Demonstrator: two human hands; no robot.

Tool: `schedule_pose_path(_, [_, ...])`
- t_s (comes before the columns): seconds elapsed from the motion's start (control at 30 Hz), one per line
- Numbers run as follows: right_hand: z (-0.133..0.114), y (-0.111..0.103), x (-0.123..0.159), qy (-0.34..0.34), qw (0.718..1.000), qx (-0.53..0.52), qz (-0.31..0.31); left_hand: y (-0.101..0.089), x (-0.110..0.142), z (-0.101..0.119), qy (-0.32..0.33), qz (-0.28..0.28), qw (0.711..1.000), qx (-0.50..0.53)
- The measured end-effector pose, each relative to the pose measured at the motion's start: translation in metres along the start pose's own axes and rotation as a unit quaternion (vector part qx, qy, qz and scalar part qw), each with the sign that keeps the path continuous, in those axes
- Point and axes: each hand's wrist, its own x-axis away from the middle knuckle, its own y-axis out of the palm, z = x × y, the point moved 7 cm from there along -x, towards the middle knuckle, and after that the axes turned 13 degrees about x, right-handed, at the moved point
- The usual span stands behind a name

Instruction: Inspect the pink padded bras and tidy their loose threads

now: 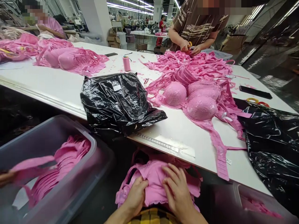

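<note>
A pink bra (pixel 155 179) with lace edging lies across my lap, below the table's front edge. My left hand (pixel 136 194) is closed on its left side, the thumb pressed on top of the fabric. On the right side, my right hand (pixel 175 188) rests on the cloth with fingers apart and slightly bent. More pink fabric is bunched beneath and behind it, partly hidden by the table edge. On the table ahead, stacked pink bras (pixel 202 107) lie cups up, one strap band hanging toward the front edge.
A black plastic bag (pixel 116 102) and another black bag (pixel 275 140) lie on the white table (pixel 163 137). A grey bin (pixel 93 143) holds pink pieces; someone's hand (pixel 7 179) reaches there. Across, a person (pixel 198 28) handles pink bras. A thread cone (pixel 126 63) stands behind.
</note>
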Motion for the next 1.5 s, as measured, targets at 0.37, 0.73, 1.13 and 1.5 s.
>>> schedule_pose_path(0.37, [-0.049, 0.008, -0.009, -0.105, 0.991, -0.026, -0.084, 0.027, 0.011, 0.003, -0.047, -0.07, 0.996, 0.035])
schedule_pose_path(0.73, [0.049, 0.001, -0.001, 0.222, 0.953, -0.168, -0.121, -0.001, -0.004, 0.033, 0.036, -0.024, 0.99, -0.132])
schedule_pose_path(1.13, [0.05, 0.009, 0.004, 0.278, 0.933, -0.194, -0.12, -0.005, 0.01, 0.049, 0.202, 0.005, 0.935, -0.29])
schedule_pose_path(1.5, [0.048, 0.01, -0.001, 0.293, 0.914, -0.251, -0.125, 0.009, 0.009, 0.06, 0.28, 0.034, 0.898, -0.337])
